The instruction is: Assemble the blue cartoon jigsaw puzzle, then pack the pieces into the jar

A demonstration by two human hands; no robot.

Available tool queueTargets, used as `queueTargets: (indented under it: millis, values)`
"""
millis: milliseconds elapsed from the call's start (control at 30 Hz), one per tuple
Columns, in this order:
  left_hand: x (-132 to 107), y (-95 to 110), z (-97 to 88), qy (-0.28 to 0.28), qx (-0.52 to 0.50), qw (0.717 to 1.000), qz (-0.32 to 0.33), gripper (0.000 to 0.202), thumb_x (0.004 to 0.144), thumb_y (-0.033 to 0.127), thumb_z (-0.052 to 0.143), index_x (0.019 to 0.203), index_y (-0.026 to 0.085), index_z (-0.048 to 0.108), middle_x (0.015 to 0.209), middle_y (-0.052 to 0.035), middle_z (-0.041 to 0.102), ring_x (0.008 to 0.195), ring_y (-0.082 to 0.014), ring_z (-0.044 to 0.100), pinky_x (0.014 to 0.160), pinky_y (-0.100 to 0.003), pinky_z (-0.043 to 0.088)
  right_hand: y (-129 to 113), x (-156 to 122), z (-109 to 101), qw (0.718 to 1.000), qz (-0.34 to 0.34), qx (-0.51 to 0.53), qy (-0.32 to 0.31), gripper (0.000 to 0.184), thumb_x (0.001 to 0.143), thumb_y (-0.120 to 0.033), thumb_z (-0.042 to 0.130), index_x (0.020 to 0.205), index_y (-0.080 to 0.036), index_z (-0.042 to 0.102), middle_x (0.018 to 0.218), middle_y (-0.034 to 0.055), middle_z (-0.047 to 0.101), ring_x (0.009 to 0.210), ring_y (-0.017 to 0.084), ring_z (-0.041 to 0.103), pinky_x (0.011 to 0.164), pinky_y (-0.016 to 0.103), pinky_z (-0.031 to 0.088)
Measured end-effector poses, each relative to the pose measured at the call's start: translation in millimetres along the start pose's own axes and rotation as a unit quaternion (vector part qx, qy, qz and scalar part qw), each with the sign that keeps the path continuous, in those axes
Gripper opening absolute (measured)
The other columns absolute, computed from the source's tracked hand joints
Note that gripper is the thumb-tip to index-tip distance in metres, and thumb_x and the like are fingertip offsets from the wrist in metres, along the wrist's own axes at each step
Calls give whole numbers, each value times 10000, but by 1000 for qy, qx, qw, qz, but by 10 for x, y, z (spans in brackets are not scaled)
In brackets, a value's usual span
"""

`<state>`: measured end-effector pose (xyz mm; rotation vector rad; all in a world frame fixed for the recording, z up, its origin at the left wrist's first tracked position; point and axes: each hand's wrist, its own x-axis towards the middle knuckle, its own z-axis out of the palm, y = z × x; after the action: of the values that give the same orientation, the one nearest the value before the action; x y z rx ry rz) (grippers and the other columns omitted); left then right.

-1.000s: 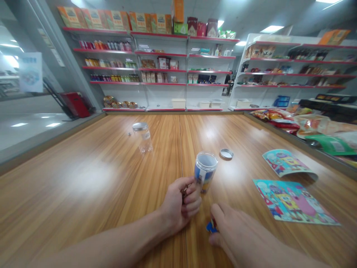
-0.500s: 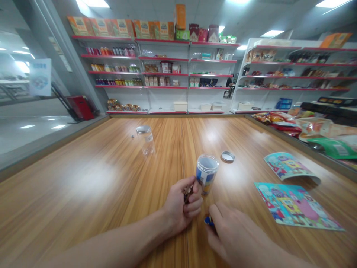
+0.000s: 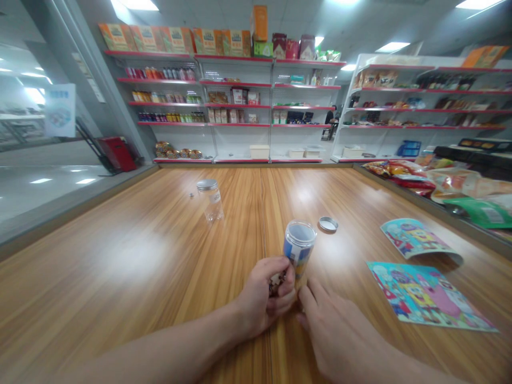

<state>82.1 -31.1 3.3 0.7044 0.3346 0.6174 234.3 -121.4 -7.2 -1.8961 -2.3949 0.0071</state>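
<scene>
My left hand (image 3: pixel 262 301) is curled around a handful of small brownish jigsaw pieces (image 3: pixel 276 282), which show between thumb and fingers. Just beyond its fingertips stands an upright clear jar (image 3: pixel 299 245), lidless, with a blue and yellow picture inside its wall. To the right, my right hand (image 3: pixel 332 325) has its fingers drawn together close to the left fingertips, low over the table; what they hold, if anything, is hidden. A silver screw lid (image 3: pixel 328 224) lies behind and right of the jar.
A second clear jar (image 3: pixel 210 200) with a silver lid stands farther left, near a tiny object (image 3: pixel 191 195). Two cartoon picture sheets lie at right, one curled (image 3: pixel 418 237) and one flat (image 3: pixel 430 298). Snack bags (image 3: pixel 476 210) lie beyond the right edge; shelves (image 3: pixel 236 106) stand behind.
My right hand has moved up and left toward the left hand, and the blue piece at its fingertips is no longer visible. My left hand has shifted slightly right with its pieces.
</scene>
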Motion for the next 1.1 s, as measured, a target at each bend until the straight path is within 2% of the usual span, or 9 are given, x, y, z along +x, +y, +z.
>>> queueTargets:
  millis: [133,200,400,533,700,800,967,1033,1100]
  values:
    - [-16,-87,4,-18,59,998,33,353,881,322,623,610,119,523,472,43,358,354,-42,252,354,-178,109,-3,18,26,999,-6,13,-40,494,719,20,591,1168,-184,578,1136,118,584,933,299,628,680,361,493]
    - [-19,-106,0,-19,75,996,40,354,882,328,625,613,119,528,469,45,354,361,-45,257,359,-181,113,1,28,16,998,-14,22,-53,535,705,60,564,1178,-192,585,1124,110,594,955,298,633,719,371,515]
    - [-15,-75,-10,-10,89,995,42,353,901,332,592,621,137,505,481,55,342,370,-43,218,353,-178,98,92,-44,-166,995,-36,80,-54,249,817,-48,598,1030,-175,622,1006,102,622,850,263,650,716,368,512]
    - [-11,-80,-17,-16,93,995,36,350,893,335,601,621,138,506,473,59,336,368,-42,204,350,-178,88,188,-65,-137,990,-77,96,-67,321,641,18,643,907,-160,621,910,83,638,789,240,635,662,324,470]
    - [-18,-82,-15,-15,99,994,34,344,886,346,610,628,137,518,474,59,341,370,-42,211,349,-177,94,224,-20,-19,991,-69,111,-39,284,671,58,590,859,-155,606,821,53,640,639,166,569,564,280,389]
    - [-20,-75,-17,-13,104,994,33,330,876,346,618,637,135,530,472,60,342,372,-43,211,352,-178,94,192,-33,-143,989,-68,114,-61,284,684,54,614,888,-142,632,859,76,657,694,193,612,583,284,418]
    - [-18,-72,-14,-5,114,993,28,345,865,374,619,627,146,517,470,65,332,368,-45,192,352,-190,83,113,-54,-400,989,-52,102,-96,149,754,1,640,789,-143,644,769,69,651,582,181,595,496,289,382]
    - [-20,-74,1,1,121,992,27,359,865,387,617,619,149,507,465,67,323,368,-45,188,356,-194,83,74,-47,-501,988,-92,98,-70,141,771,-13,667,786,-152,648,754,57,654,588,184,599,507,299,406]
    - [-28,-76,27,10,132,991,27,358,875,388,613,629,143,523,466,60,342,380,-52,228,367,-193,116,32,-36,-611,977,-177,118,-22,140,804,-27,678,834,-161,653,817,60,665,678,192,618,586,303,469]
